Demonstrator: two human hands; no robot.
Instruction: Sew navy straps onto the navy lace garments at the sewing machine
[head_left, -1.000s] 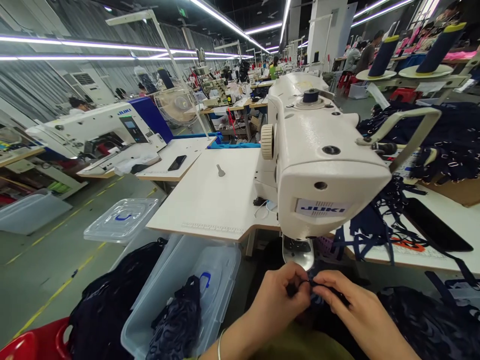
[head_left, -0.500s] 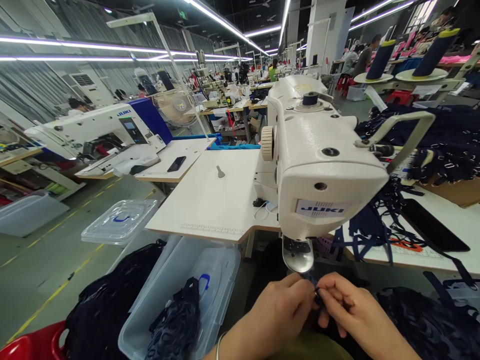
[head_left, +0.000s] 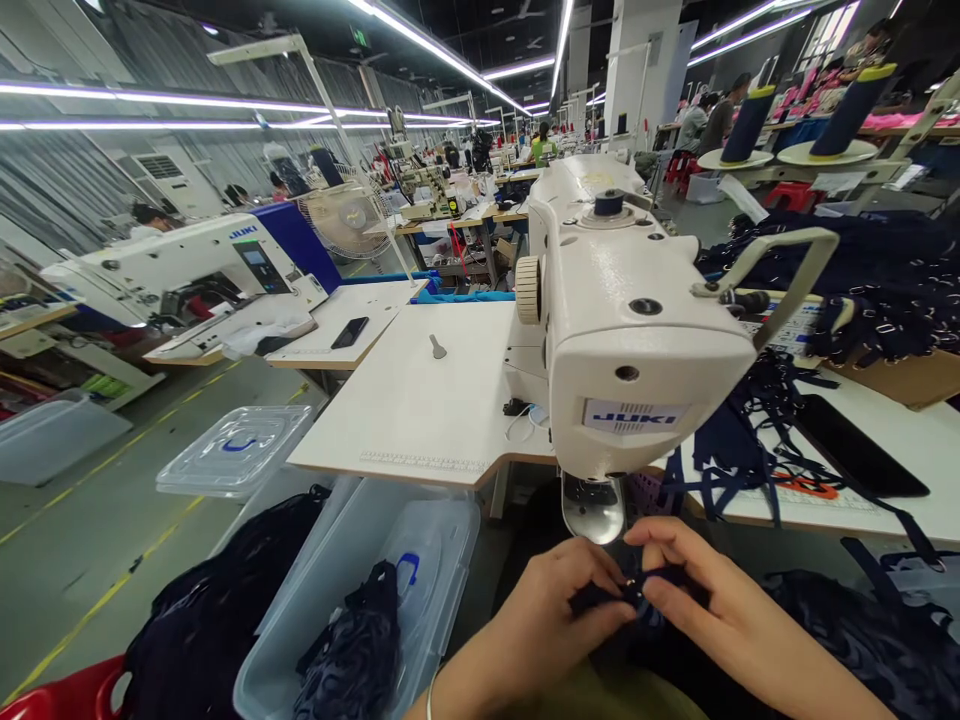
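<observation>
Just below the head of a white sewing machine (head_left: 637, 360), my two hands are close together. My left hand (head_left: 559, 605) pinches one part of a dark navy fabric strap (head_left: 592, 597). My right hand (head_left: 694, 590) grips the same strap from the other side, thumb and fingers bent around it. A small shiny piece, perhaps a metal ring or slider, shows on the strap between my fingertips. A rounded metal plate (head_left: 595, 512) under the machine head is right behind my hands. The strap's lower part is hidden in shadow.
Left of the machine, a white table (head_left: 405, 400) bears a small grey metal piece (head_left: 437, 347). Below stands a clear plastic bin (head_left: 450, 590) with navy fabric. At the right are heaped navy straps (head_left: 750, 430) and a black phone-like slab (head_left: 859, 450). Thread cones (head_left: 750, 125) stand behind.
My hands have drawn slightly apart and turned, so more of the navy strap and its shiny piece shows between them. My right fingers have lifted and spread. The view has shifted a little.
</observation>
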